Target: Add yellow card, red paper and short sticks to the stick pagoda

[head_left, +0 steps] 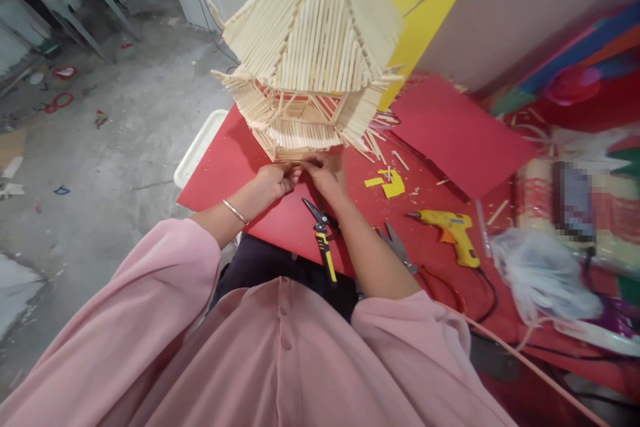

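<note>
A model pavilion (pixel 315 33) made of pale wooden sticks stands upright on a red sheet (pixel 220 180). It has a pointed upper roof and a flared lower one. At the near edge of its base, my left hand (pixel 281 180) is closed with curled fingers. Beside it, my right hand (pixel 324 173) bends inward, its fingertips pinched together against the same edge. The two hands nearly meet, and whatever lies between the fingertips is too small to make out. Black-and-yellow cutters (pixel 324 240) lie just below my right hand.
To the right are a yellow glue gun (pixel 453 227) with a cord, scissors (pixel 395 243), yellow paper scraps (pixel 393 183) and loose sticks (pixel 373 143). A red card (pixel 460 133) lies behind them. Farther right are a plastic bag (pixel 545 273) and a phone (pixel 575 200).
</note>
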`<action>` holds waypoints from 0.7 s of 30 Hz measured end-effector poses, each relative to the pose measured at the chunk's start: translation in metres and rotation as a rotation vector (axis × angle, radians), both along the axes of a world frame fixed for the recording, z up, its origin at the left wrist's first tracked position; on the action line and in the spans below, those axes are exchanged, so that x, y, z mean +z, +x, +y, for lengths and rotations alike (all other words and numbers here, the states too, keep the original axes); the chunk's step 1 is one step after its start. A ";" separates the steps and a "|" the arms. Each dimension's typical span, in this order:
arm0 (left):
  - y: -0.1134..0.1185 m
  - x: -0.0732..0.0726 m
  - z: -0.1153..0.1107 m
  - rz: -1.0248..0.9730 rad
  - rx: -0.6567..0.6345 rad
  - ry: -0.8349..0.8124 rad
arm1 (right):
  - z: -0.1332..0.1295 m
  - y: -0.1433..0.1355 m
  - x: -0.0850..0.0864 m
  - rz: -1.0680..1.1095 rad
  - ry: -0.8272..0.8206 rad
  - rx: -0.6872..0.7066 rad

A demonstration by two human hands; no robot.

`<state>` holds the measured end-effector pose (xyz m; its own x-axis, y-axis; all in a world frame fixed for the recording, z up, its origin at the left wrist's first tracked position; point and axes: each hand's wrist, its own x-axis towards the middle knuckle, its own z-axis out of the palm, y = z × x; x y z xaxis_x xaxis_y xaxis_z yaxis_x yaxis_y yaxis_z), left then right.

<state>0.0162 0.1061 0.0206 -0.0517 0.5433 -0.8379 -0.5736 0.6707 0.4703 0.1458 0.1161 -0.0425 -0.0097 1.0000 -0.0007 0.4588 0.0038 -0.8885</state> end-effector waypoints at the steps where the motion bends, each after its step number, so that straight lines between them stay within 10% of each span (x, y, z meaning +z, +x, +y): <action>1: 0.001 -0.001 0.001 0.002 0.008 0.001 | -0.001 -0.001 0.001 -0.029 0.005 -0.018; 21: 0.006 -0.011 -0.002 0.068 0.005 0.050 | -0.002 -0.001 -0.018 -0.229 0.242 -0.025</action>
<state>0.0225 0.1046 0.0098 -0.1103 0.5843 -0.8040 -0.5423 0.6425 0.5414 0.1446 0.1138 -0.0608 -0.0120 0.9713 0.2375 0.6490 0.1882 -0.7371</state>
